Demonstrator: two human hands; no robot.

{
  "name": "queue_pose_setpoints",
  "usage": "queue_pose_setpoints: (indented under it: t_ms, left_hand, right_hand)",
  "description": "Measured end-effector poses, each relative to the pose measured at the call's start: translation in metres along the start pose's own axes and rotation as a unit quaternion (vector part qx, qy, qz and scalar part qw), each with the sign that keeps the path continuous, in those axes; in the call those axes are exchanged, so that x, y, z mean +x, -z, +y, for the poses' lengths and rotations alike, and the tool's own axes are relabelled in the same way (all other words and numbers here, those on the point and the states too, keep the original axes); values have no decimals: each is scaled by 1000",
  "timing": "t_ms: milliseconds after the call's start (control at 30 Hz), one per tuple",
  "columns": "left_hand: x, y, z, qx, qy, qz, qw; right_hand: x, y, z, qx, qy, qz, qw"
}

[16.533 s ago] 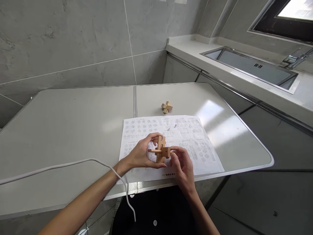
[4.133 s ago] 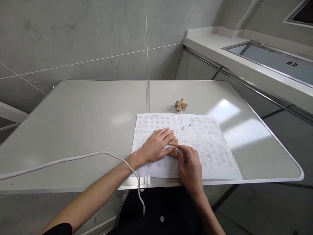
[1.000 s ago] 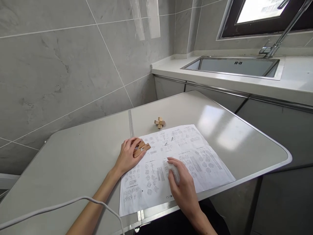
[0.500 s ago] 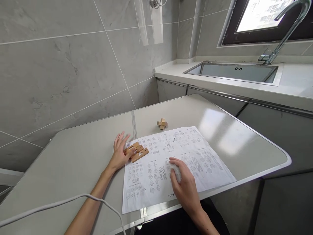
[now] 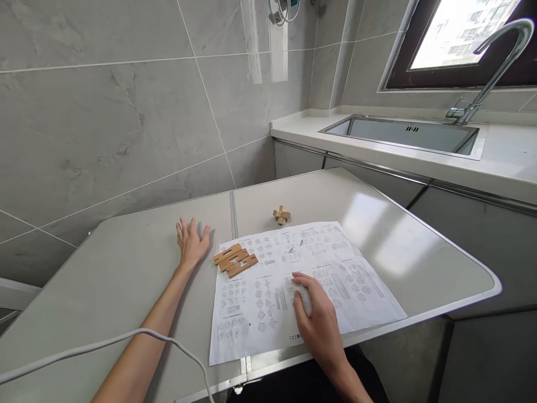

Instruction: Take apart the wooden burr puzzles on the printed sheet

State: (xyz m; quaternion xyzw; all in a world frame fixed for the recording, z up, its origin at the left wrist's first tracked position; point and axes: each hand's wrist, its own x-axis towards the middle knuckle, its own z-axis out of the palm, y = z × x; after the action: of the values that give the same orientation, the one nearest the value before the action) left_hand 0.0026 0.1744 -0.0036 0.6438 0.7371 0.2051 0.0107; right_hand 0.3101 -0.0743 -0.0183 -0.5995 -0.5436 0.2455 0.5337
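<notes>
A printed paper sheet (image 5: 268, 330) covered with small diagrams lies on the table. Three flat slotted wooden pieces (image 5: 235, 259) rest side by side at its upper left corner. Left of them, my left hand (image 5: 192, 243) is over the bare tabletop, fingers spread, holding nothing. My right hand (image 5: 316, 310) rests on the lower right part of the sheet, fingers loosely curved and thumb apart, with nothing seen in it. Beyond the sheet's top edge stands a small cross-shaped wooden block puzzle (image 5: 281, 215), which neither hand touches.
The pale folding table (image 5: 126, 268) has a seam (image 5: 234, 215) across it. A white cable (image 5: 104, 340) passes over my left forearm. Behind at right are a counter with a sink (image 5: 403, 134) and a faucet (image 5: 495, 73); a tiled wall (image 5: 104, 129) borders the far side.
My left hand has let go of the flat wooden pieces and moved left onto the tabletop. The pieces stay on the sheet. My right hand keeps its place. The view has tilted slightly.
</notes>
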Motion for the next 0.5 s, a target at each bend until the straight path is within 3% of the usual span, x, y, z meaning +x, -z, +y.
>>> queue_pose_setpoints:
  t_ms: [500]
  left_hand:
    - [31, -14, -5, 59, 42, -27, 997]
  right_hand:
    - [0, -3, 5, -11, 1, 4, 1000]
